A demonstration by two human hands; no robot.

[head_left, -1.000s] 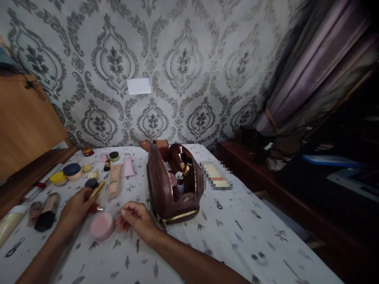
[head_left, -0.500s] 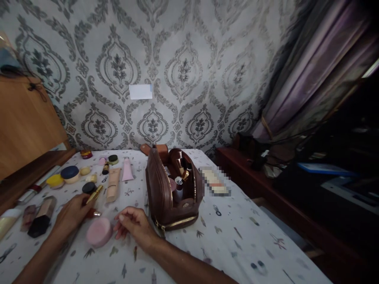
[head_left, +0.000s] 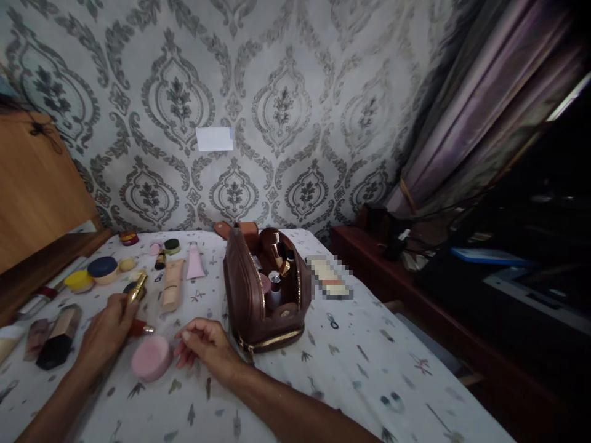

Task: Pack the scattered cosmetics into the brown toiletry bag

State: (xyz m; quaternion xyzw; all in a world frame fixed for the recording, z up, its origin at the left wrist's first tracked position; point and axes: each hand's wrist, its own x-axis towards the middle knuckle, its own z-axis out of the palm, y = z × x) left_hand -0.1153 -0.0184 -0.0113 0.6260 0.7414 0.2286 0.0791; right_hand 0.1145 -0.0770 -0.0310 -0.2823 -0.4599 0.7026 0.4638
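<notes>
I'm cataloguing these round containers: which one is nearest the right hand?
The large pink round container, just left of the right hand; the yellow container and the blue-lidded container sit farther away, toward the back left.

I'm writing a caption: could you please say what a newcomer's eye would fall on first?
The open brown bag stands out at centre, cosmetics inside. Left of it, the left hand holds a gold tube near a round pink container. Behind, boldly patterned wallpaper fills the upper view.
</notes>
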